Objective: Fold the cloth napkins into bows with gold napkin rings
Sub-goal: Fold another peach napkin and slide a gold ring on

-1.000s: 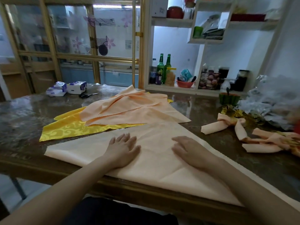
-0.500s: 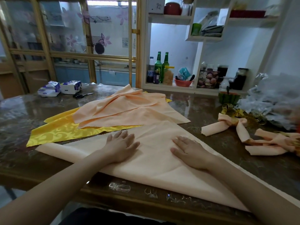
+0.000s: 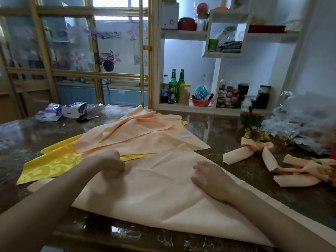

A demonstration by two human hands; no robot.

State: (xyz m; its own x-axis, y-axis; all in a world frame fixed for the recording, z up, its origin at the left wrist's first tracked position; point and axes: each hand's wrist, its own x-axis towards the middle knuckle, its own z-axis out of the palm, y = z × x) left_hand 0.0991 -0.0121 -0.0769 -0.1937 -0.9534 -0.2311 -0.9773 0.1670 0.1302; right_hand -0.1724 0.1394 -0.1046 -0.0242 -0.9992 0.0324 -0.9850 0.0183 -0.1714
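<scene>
Large peach cloth napkin (image 3: 163,190): folded to a triangle, lying flat at near edge of dark marble table (image 3: 227,131); no ring fitted. Right hand (image 3: 209,176): flat on it, fingers straight, pressing. Left hand (image 3: 111,165): blurred over its left part; finger state not determinable.

Progress judged early on this piece. Done: two peach bows (image 3: 234,156) at right, apparently ringed in gold. Outstanding: heap of peach napkins (image 3: 145,137) and yellow patterned napkin (image 3: 52,162) behind. Loose gold napkin rings (image 3: 269,138) beside the bows.

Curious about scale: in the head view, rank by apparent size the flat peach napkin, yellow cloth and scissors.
1. flat peach napkin
2. yellow cloth, partly covered
3. scissors, farther off, yet clearly smallest
</scene>
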